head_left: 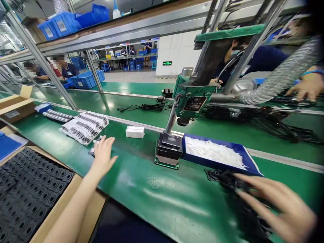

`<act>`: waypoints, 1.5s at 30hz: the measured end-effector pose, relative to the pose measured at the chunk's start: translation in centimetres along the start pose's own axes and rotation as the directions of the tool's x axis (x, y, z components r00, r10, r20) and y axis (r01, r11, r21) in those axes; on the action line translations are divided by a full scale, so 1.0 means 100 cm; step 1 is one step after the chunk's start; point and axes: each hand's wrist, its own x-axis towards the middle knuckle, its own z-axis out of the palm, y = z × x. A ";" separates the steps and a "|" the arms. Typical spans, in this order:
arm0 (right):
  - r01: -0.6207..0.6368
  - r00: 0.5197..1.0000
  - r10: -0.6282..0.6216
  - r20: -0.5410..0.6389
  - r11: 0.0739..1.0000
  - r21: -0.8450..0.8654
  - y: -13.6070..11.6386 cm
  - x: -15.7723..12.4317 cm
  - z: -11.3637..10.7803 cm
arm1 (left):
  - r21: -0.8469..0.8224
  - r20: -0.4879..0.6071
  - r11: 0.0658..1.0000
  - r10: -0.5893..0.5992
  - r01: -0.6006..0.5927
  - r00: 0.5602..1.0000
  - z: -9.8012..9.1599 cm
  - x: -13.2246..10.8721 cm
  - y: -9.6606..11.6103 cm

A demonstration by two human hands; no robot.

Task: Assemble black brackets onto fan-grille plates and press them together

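Note:
My left hand (103, 156) lies flat and open on the green bench, fingers stretched toward a small dark part (93, 151) and a stack of bagged black parts (84, 127). My right hand (280, 206) is at the lower right, fingers spread over a pile of black parts (227, 180); motion blur hides whether it grips any. Between the hands stands a small green hand press (177, 135) with a black base block (169, 148).
A blue tray of white pieces (215, 152) sits right of the press. A white box (135, 132) lies behind my left hand. A black foam tray (27, 192) fills the lower left. Black cables (265, 121) cover the conveyor. Other people work across the line.

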 end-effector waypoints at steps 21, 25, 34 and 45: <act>-0.243 0.968 0.225 0.111 0.949 0.203 -0.111 -0.022 0.123 | -0.838 0.424 0.476 0.262 0.266 0.867 0.057 -0.040 0.123; -0.238 0.967 0.201 0.157 0.932 0.272 -0.102 -0.013 0.117 | -0.880 0.434 0.335 0.279 0.337 0.856 0.067 -0.051 0.149; -0.008 0.988 -0.062 0.143 0.898 0.439 -0.144 0.005 0.083 | -0.882 0.418 0.352 0.273 0.314 0.867 0.072 -0.053 0.144; 0.094 0.970 -0.170 0.173 0.921 0.377 -0.151 0.004 0.092 | -0.881 0.369 0.414 0.301 0.228 0.879 0.071 -0.054 0.144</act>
